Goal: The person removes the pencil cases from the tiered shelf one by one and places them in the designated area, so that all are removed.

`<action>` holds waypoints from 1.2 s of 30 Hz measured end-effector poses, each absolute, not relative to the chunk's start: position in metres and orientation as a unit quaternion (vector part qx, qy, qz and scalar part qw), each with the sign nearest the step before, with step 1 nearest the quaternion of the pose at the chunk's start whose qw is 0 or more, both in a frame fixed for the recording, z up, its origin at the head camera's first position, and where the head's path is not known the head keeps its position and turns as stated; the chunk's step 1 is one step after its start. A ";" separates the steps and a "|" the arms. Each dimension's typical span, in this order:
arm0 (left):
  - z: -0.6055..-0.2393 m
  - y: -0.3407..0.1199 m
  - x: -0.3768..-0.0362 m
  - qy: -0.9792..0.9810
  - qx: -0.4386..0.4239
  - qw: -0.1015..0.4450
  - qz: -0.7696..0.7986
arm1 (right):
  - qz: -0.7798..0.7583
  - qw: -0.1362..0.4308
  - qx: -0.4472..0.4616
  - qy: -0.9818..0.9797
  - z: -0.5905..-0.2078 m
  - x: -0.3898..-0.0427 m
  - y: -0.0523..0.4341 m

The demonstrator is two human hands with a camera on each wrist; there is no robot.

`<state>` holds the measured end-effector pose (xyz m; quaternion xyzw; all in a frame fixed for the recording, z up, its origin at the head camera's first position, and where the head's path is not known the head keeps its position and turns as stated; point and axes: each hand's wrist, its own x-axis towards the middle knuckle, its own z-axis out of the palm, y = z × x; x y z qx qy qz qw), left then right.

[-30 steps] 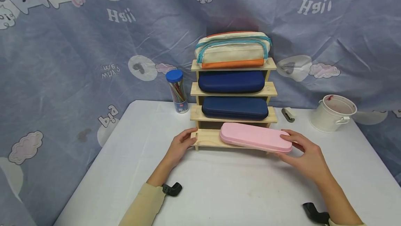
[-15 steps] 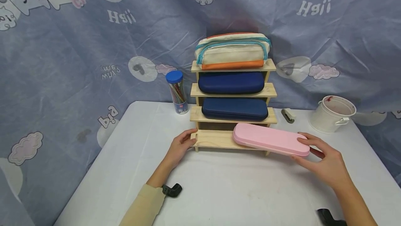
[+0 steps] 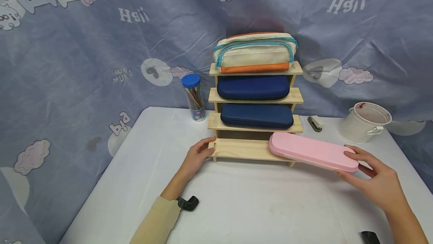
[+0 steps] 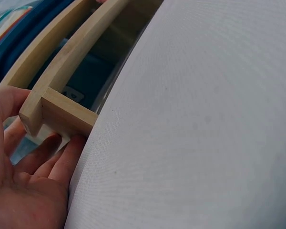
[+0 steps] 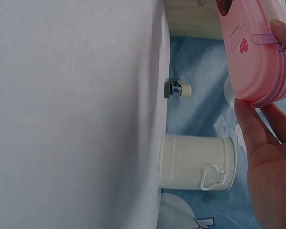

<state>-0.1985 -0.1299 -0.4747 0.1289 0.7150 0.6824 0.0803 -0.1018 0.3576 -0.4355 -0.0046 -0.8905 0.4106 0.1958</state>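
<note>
My right hand [image 3: 377, 180] grips the right end of a pink pencil case [image 3: 314, 152], thumb at the near side and fingers over the far side. The case's left end overlaps the lowest tier of a wooden rack [image 3: 243, 149]; its right part juts out past the rack. In the right wrist view a zipper runs round the end of the pencil case [image 5: 252, 57], close to the fingers. My left hand [image 3: 199, 155] holds the left end of that lowest tier. The left wrist view has the thumb on the wooden rack's end [image 4: 69, 112] and curled fingers against its side.
Two navy pencil cases [image 3: 257, 116] and a cream pencil bag [image 3: 255, 53] with orange and teal trim sit on the upper tiers. A blue-lidded pencil tub [image 3: 194, 97] stands left of the rack. A stapler [image 3: 315, 123] and white bucket [image 3: 365, 123] are at right.
My right hand has drawn the pink pencil case to the right, so more of the lowest tier shows. My left hand keeps its hold on the rack.
</note>
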 end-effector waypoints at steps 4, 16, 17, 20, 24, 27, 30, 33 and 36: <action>-0.475 -0.129 -0.199 0.721 0.130 0.073 0.676 | 0.406 0.198 -0.023 -0.892 -0.435 -0.099 0.365; -0.474 -0.130 -0.199 0.732 0.139 0.065 0.664 | 0.429 0.209 -0.035 -0.878 -0.437 -0.091 0.382; -0.474 -0.130 -0.199 0.732 0.139 0.064 0.664 | 0.434 0.211 -0.034 -0.875 -0.437 -0.091 0.383; -0.475 -0.129 -0.199 0.732 0.137 0.063 0.664 | 0.446 0.219 -0.029 -0.868 -0.436 -0.089 0.387; -0.475 -0.130 -0.200 0.734 0.137 0.060 0.663 | 0.460 0.227 -0.035 -0.858 -0.437 -0.086 0.392; -0.474 -0.130 -0.200 0.733 0.144 0.065 0.662 | 0.458 0.247 -0.032 -0.853 -0.437 -0.085 0.396; -0.475 -0.131 -0.201 0.733 0.145 0.067 0.662 | 0.449 0.267 -0.017 -0.852 -0.437 -0.084 0.402; -0.480 -0.131 -0.203 0.732 0.138 0.062 0.665 | 0.460 0.260 -0.011 -0.849 -0.440 -0.084 0.409; -0.493 -0.131 -0.208 0.732 0.133 0.053 0.667 | 0.465 0.254 -0.017 -0.848 -0.446 -0.082 0.418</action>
